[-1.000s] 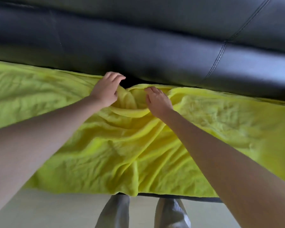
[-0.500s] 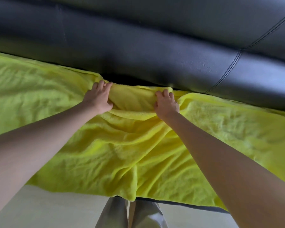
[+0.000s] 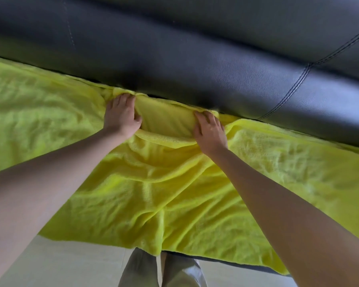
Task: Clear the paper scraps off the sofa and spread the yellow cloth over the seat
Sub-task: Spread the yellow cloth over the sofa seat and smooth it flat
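Observation:
The yellow cloth (image 3: 174, 193) lies wrinkled over the sofa seat, and its front edge hangs over the seat's front. My left hand (image 3: 121, 118) and my right hand (image 3: 210, 132) lie side by side on the cloth's back edge, where the seat meets the black backrest (image 3: 195, 65). Their fingers are stretched out and press the cloth toward that gap. A loose fold of cloth bulges between the two hands. No paper scraps are in view.
A strip of the dark seat front (image 3: 226, 263) shows under the cloth at the lower right. Below it are the pale floor (image 3: 60, 264) and my own legs in light trousers (image 3: 162, 270).
Both hands have pushed the cloth's back edge further toward the backrest. The dark gap that showed between them is now almost covered, and the hands are a little further apart.

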